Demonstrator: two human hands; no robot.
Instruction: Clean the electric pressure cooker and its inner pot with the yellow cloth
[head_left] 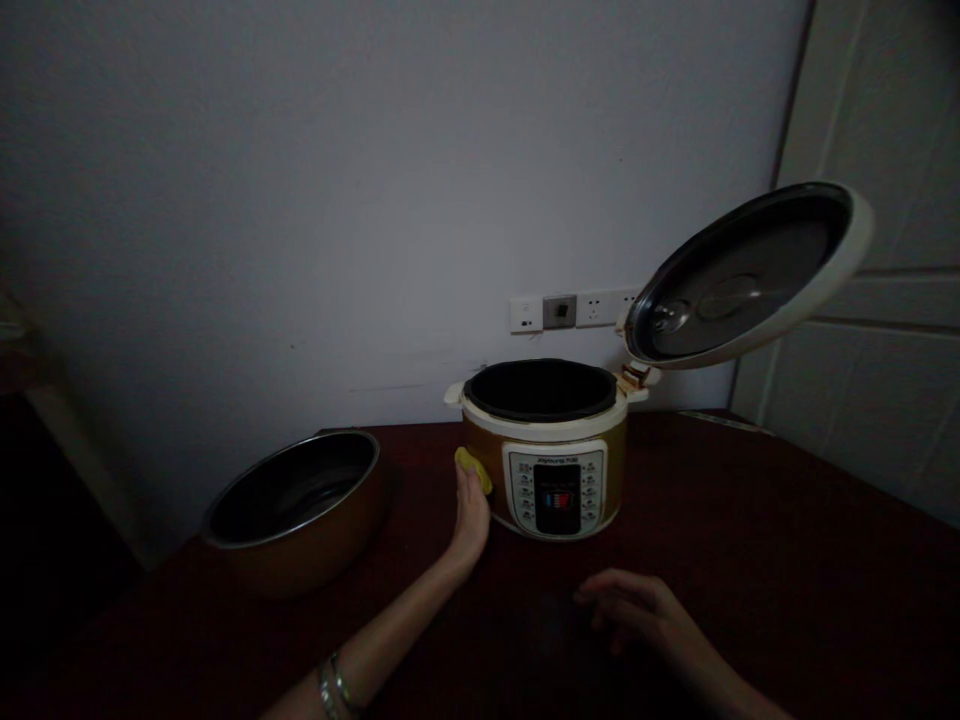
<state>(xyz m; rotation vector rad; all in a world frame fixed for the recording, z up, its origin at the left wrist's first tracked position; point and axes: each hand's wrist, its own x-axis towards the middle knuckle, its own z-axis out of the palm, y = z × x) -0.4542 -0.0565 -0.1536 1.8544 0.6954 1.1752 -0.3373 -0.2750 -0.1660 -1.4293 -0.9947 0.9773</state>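
Observation:
A white and gold electric pressure cooker (491,440) stands on the dark red table, its round lid (750,285) swung up to the right on a hinge. My left hand (471,515) presses a yellow cloth (474,470) flat against the cooker's left side. Over the table in front of the cooker hovers my right hand (630,605), with loosely bent fingers apart and nothing in them. The control panel (559,490) with its dark display faces me. Inside the cooker it is too dark to make out detail.
To the left an inner pot (322,550), gold outside and dark inside, sits tilted on the table (697,520). Wall sockets (595,308) are behind the cooker, on a pale wall (337,200). A white panelled door (870,380) stands at the right.

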